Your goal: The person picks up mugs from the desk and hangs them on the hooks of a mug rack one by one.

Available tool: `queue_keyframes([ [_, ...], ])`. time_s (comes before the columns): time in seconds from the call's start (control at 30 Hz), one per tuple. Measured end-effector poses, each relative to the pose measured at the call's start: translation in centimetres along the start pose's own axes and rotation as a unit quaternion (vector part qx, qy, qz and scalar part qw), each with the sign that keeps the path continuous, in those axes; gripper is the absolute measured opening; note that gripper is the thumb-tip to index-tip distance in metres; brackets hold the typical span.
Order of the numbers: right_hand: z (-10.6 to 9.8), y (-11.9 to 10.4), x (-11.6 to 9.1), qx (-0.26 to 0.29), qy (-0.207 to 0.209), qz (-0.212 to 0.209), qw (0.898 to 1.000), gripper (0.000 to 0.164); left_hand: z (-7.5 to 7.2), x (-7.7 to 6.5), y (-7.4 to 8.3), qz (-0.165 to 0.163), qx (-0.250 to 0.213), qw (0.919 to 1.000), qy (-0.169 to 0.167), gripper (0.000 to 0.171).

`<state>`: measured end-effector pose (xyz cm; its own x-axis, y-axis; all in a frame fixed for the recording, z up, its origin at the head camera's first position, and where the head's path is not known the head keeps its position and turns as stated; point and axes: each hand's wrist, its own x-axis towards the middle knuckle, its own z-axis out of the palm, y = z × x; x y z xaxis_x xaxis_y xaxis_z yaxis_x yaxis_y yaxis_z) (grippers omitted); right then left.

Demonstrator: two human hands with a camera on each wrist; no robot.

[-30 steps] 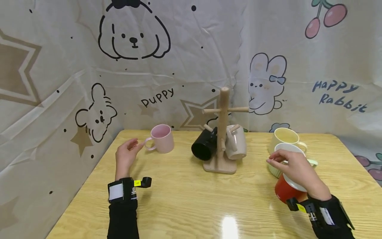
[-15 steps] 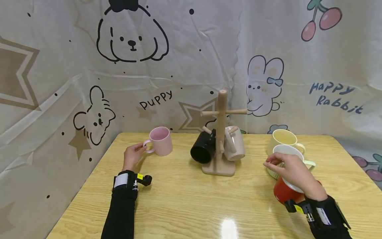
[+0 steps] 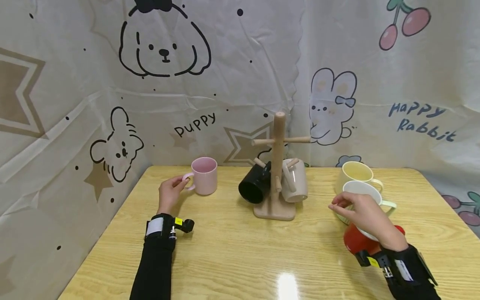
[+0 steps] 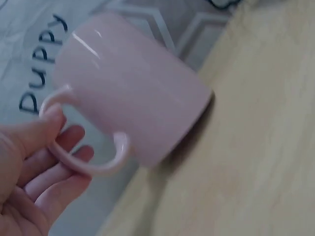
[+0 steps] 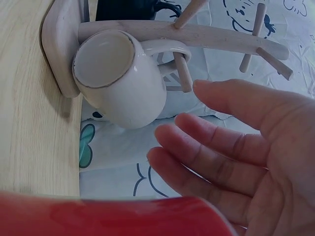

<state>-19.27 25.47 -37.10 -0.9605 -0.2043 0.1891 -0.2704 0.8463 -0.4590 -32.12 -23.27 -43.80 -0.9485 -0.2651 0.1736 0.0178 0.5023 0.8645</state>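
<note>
My left hand (image 3: 170, 194) pinches the handle of a pink mug (image 3: 205, 176) at the table's back left. In the left wrist view the thumb and fingers are curled round the handle (image 4: 101, 168), and the mug's base shows a dark shadow beneath it. My right hand (image 3: 365, 214) hovers with loosely bent fingers over a red mug (image 3: 356, 240) and a pale mug with a light green handle (image 3: 389, 204). Nothing lies between its fingers in the right wrist view. A wooden mug rack (image 3: 277, 166) stands mid-table, bearing a black mug (image 3: 253, 187) and a white mug (image 3: 298, 185).
Behind the pale mug stands a yellow mug (image 3: 354, 177). The rack's upper pegs (image 3: 298, 140) stick out sideways with nothing on them. A printed curtain (image 3: 225, 83) borders the wooden table (image 3: 232, 254) at the back and left.
My left hand has moved right to the pink mug and taken hold of its handle; the mug has shifted slightly. My right hand has stayed nearly in place.
</note>
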Motion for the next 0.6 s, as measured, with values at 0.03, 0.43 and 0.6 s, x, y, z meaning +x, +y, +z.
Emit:
queue_keyframes([
  [0.03,0.0,0.0,0.0,0.002,0.000,0.000,1.000,0.016,0.0,0.0,0.3,0.006,0.002,1.0000,0.001,0.032],
  [0.43,-0.3,0.1,-0.2,-0.003,0.020,-0.007,1.000,0.017,-1.5,-1.7,3.4,0.022,-0.022,0.9989,-0.034,0.037],
  [0.6,-0.4,-0.1,-0.2,-0.001,0.022,-0.013,1.000,0.018,-2.4,-3.1,4.3,0.004,-0.071,0.9942,-0.081,0.043],
])
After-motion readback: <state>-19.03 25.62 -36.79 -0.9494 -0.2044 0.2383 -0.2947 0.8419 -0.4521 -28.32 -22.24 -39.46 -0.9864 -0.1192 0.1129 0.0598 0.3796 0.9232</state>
